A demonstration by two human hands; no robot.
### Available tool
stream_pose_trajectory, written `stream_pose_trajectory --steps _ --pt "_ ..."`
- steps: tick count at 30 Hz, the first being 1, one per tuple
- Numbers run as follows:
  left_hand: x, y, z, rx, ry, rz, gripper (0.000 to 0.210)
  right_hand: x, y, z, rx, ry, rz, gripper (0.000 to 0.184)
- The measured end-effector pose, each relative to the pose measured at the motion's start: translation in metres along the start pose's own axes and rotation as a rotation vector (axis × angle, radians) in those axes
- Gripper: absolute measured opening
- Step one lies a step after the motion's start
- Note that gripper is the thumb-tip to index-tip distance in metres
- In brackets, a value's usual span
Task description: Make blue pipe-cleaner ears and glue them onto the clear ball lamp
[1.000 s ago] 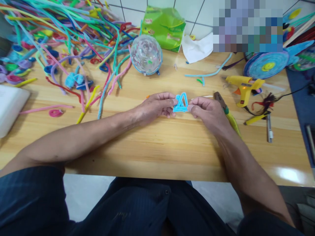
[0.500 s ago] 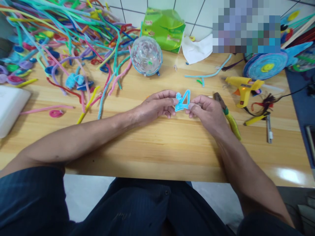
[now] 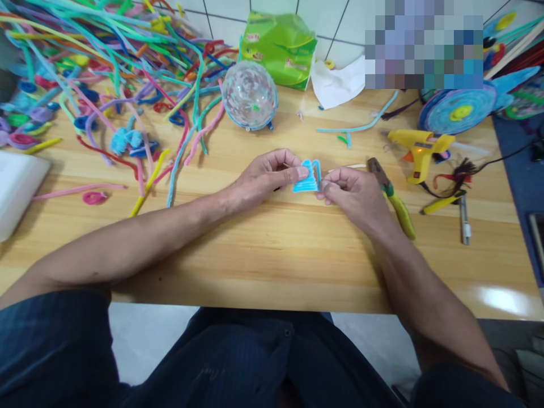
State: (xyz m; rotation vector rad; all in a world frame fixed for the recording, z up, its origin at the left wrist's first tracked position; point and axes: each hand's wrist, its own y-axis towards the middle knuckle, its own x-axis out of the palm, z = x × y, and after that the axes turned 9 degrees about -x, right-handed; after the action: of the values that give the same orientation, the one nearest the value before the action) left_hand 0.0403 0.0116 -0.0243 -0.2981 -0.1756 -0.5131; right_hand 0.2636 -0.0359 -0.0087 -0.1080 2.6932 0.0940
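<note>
A light blue pipe cleaner piece (image 3: 304, 182), bent into close rows with a loop at its right side, is held above the wooden table. My left hand (image 3: 276, 174) pinches it from the left, thumb lying over its upper face. At its lower right edge, the fingertips of my right hand (image 3: 349, 190) are closed on the loop end. Just right of that hand lie pliers (image 3: 395, 198) with yellow-green handles. The undersides of both hands' grips are partly hidden.
Colourful pipe cleaners (image 3: 123, 62) are heaped at the back left. A clear dome (image 3: 250, 96), a green tissue pack (image 3: 280, 48) and white paper (image 3: 338, 82) stand behind the hands. On the right are a yellow glue gun (image 3: 420, 150), a cutter (image 3: 465, 221) and a blue coiled disc (image 3: 459, 110).
The blue piece has turned, so its rowed face now shows where an open triangle loop stood. Both hands still hold it, the right slightly further left.
</note>
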Motion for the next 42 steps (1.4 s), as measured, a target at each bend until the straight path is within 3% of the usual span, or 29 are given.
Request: stream_pose_trajectory --steps 12,18,25,33,42 --pt "0.003 -0.003 -0.004 -0.025 0.107 -0.021 0.044 0.000 0.001 0.000 0.000 0.082 -0.229 0.018" --pt "0.006 -0.004 -0.002 -0.024 0.058 0.061 0.043 0.006 -0.005 -0.003 -0.073 0.115 -0.132 0.018" --pt "0.005 -0.003 -0.003 -0.046 0.040 0.067 0.041 0.009 -0.010 -0.008 -0.212 -0.024 -0.066 0.019" --pt "0.005 -0.005 -0.002 -0.004 0.108 0.060 0.042 0.008 -0.009 -0.004 -0.175 -0.006 -0.022 0.015" --pt "0.007 -0.011 -0.003 0.146 0.314 0.125 0.018 0.011 -0.009 -0.004 -0.182 -0.024 0.033 0.007"
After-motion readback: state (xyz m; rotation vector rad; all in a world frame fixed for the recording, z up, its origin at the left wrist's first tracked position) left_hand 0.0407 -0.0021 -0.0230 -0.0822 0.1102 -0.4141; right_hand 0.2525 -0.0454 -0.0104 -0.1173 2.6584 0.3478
